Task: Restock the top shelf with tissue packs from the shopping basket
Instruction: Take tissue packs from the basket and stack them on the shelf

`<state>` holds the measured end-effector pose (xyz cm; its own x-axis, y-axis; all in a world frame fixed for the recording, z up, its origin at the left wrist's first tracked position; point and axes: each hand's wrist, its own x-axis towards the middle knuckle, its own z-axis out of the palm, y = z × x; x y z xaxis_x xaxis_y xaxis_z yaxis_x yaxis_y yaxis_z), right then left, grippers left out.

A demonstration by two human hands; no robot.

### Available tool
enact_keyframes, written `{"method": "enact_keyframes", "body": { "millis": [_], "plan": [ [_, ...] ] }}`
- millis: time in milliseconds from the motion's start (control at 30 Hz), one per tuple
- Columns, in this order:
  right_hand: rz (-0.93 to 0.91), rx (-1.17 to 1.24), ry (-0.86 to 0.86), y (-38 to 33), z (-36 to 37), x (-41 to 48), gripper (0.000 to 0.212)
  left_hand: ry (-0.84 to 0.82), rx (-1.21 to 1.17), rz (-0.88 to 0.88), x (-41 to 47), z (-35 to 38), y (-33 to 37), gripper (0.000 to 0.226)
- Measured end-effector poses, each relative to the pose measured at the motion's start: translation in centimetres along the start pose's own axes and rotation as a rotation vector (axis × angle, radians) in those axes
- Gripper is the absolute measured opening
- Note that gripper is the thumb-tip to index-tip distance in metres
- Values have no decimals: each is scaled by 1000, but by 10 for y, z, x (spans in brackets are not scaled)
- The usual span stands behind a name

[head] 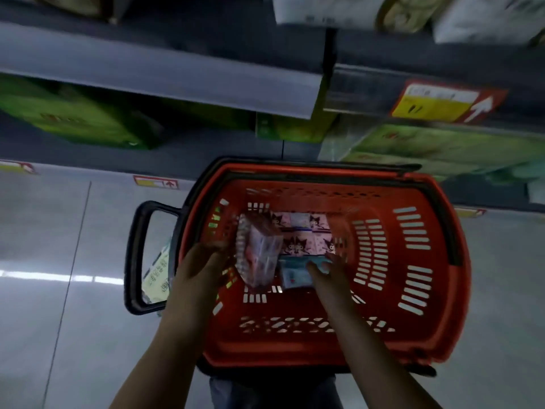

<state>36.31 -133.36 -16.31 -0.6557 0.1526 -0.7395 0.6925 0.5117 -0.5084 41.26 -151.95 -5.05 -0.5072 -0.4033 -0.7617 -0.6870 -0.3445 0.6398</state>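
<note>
A red shopping basket (418,290) with a black handle (134,255) stands on the floor below me. Inside, my left hand (197,270) grips a pink-and-white tissue pack (259,252), tilted up on end. My right hand (327,273) reaches down onto a light blue tissue pack (295,276) lying on the basket floor; whether it grips it is unclear. A pink tissue pack with black cat faces (303,234) lies flat behind them. The top shelf is out of view.
Grey shelf edges (165,81) run above the basket, with green boxes (76,113) beneath and white packs (324,10) on the shelf above. A yellow-and-red price tag (442,101) hangs at right. Shiny grey floor (59,261) spreads left of the basket.
</note>
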Motion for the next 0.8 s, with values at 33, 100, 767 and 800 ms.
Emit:
{"method": "enact_keyframes", "body": {
  "millis": [33, 100, 767, 800],
  "plan": [
    [37, -5, -18, 8, 10, 11, 56, -1, 15, 2, 8, 2, -7, 11],
    [82, -48, -96, 18, 27, 29, 75, -20, 29, 3, 21, 9, -16, 14],
    [-135, -356, 142, 15, 129, 50, 101, -7, 52, -15, 61, 17, -41, 17],
    [-164, -305, 174, 17, 127, 51, 102, 0, 52, -18, 60, 14, -39, 17]
  ]
}}
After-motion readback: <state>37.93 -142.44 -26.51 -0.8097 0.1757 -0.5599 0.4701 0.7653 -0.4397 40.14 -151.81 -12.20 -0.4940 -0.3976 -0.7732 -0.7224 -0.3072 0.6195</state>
